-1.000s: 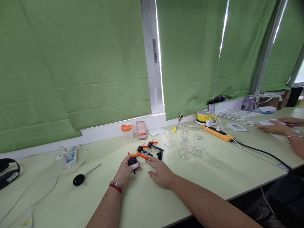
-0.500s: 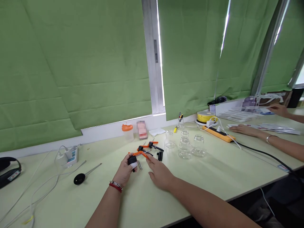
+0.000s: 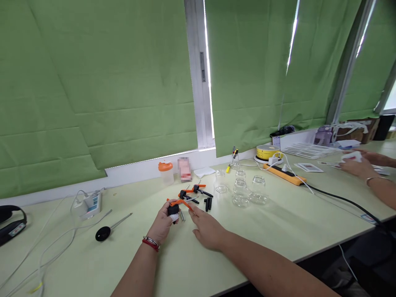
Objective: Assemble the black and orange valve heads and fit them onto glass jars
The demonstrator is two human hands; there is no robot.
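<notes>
My left hand (image 3: 164, 222) is closed around a black crank head (image 3: 173, 209) with a white patch at its lower side. From this head an orange crank handle (image 3: 181, 202) reaches right. My right hand (image 3: 207, 227) has its fingertips at the far end of that handle; its thumb stands apart and the grip underneath is partly hidden. Just behind lie two similar orange-and-black crank pieces (image 3: 198, 188) with metal rods. Short black cylinders (image 3: 208, 203) lie beyond my right fingers, and small metal pins (image 3: 182, 215) lie between the hands.
Several clear glass jars (image 3: 240, 194) stand to the right. A black disc with a metal rod (image 3: 103, 234) lies left, near white cables and a power strip (image 3: 93, 204). Behind is an orange-lidded cup (image 3: 166, 173). An orange power strip (image 3: 286, 175) separates another person's hands (image 3: 359, 163).
The orange handle has tilted slightly, and both my hands stay nearly in place. The other person's hands have moved, and one now holds a white item.
</notes>
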